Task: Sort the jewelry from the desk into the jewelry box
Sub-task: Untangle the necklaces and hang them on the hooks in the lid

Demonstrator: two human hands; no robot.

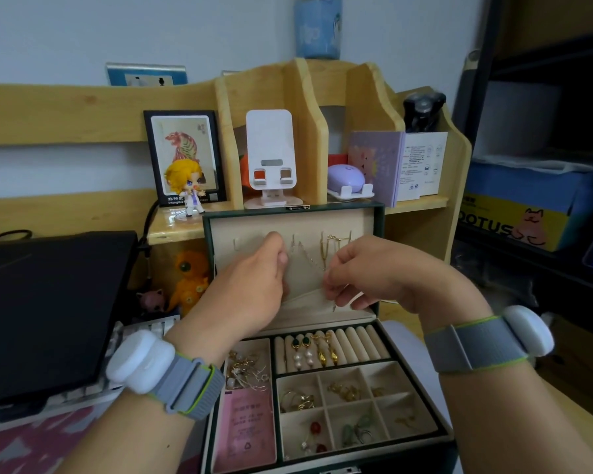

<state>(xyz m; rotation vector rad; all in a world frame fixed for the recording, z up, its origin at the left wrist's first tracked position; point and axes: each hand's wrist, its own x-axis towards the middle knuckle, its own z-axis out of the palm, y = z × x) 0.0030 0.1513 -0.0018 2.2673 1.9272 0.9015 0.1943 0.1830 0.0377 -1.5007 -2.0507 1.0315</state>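
Head view, and both hands are up against the raised lid of the jewelry box (379,213), working at the same spot. The left hand (254,278) has its fingers curled in and its thumb pressed to them, pinching at the upper end of a thin silver necklace (303,258) in front of the lid's cream lining. The right hand (360,271) is just right of it, fingertips pinched together low down by the lid pocket (305,299), apparently on the chain's other end, though the chain is too fine to follow all the way.

So the chain runs on a slant between them, high at the left hand, low at the right, roughly flat against the lid. A gold necklace (326,248) already hangs from the hooks just right of the silver one, above the right hand.

That's the relation that matters: the hooks sit directly above the left hand's pinch, so I'd judge the left hand is the one to loop the chain on, while the right steers the loose tail toward the pocket below.

Below the lid, the tray is well stocked: pearl and gold earrings (308,352) on the ring rolls, loose pieces in the small compartments, a pink card (249,422) in the left slot.
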